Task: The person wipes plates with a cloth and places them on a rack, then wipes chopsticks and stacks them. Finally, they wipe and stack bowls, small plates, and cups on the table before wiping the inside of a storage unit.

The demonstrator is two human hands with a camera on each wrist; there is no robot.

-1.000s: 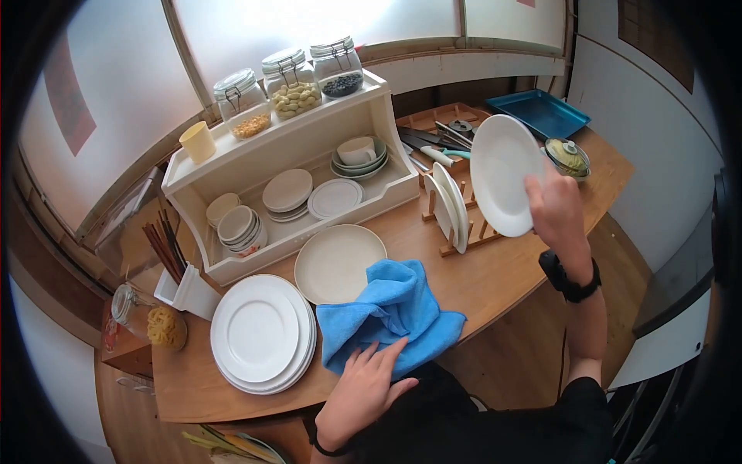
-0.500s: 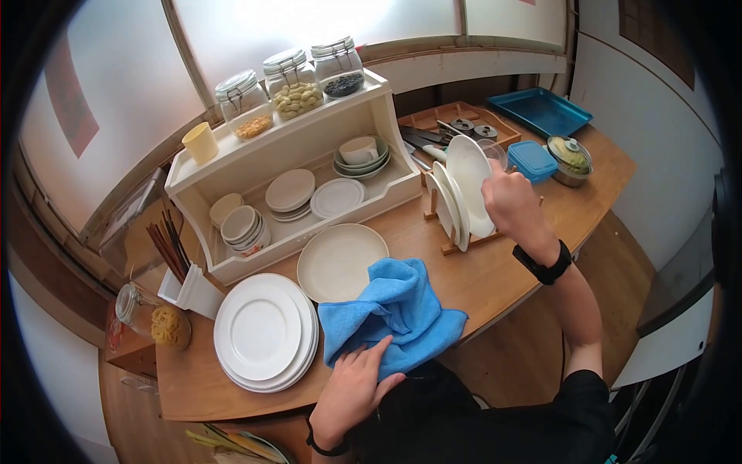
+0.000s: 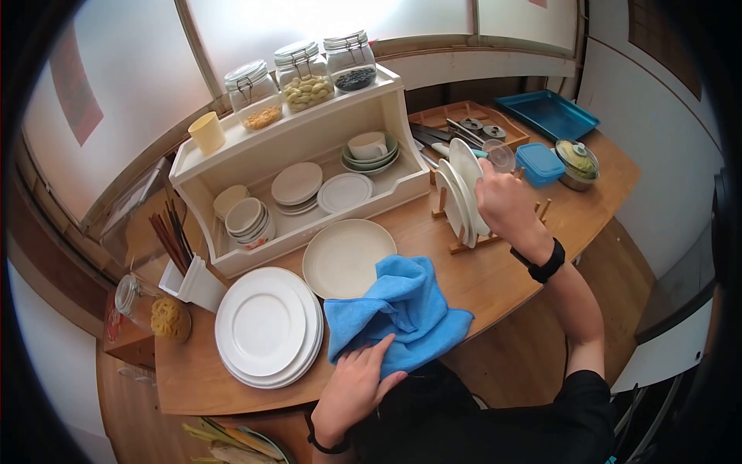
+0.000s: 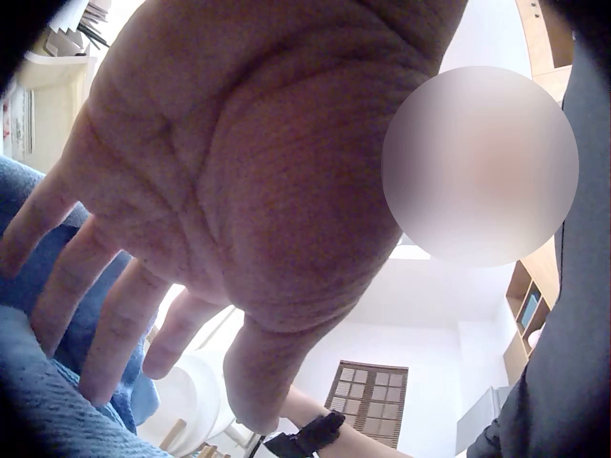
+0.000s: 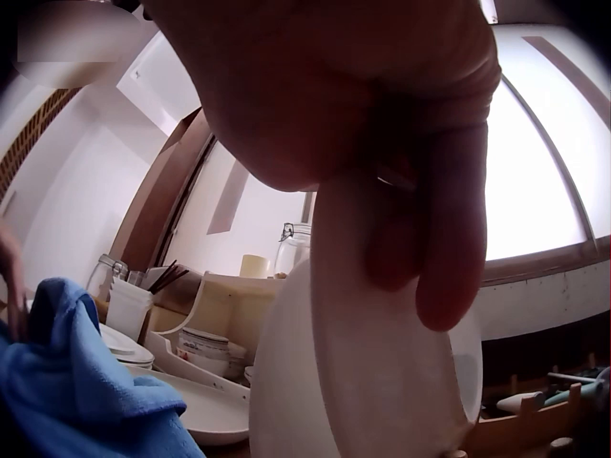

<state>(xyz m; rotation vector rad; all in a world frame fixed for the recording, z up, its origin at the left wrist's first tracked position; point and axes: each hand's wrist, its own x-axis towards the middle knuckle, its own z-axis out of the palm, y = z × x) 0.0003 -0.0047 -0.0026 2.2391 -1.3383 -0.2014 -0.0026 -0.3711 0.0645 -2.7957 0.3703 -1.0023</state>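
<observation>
My right hand (image 3: 510, 207) pinches the upper rim of a white plate (image 3: 465, 165), which stands upright in a wooden dish rack (image 3: 457, 248). To its left, other white plates (image 3: 450, 203) stand on edge in the same rack. In the right wrist view, the fingers curl over the edge of the held plate (image 5: 377, 353). My left hand (image 3: 357, 390) rests with extended fingers on a crumpled blue cloth (image 3: 421, 313) at the table's front edge. The left wrist view shows the palm and spread fingers over the cloth (image 4: 19, 353).
A stack of white plates (image 3: 259, 329) and a cream plate (image 3: 348, 259) lie left of the cloth. Behind stands a white shelf (image 3: 255, 127) with bowls, plates and glass jars. A blue-lidded box (image 3: 539, 162), a lidded pot (image 3: 576, 164) and a blue tray (image 3: 549, 116) sit beyond the rack.
My right hand has brought the white plate left and down from above the rack into it, turning it on edge. The left hand has stayed on the cloth.
</observation>
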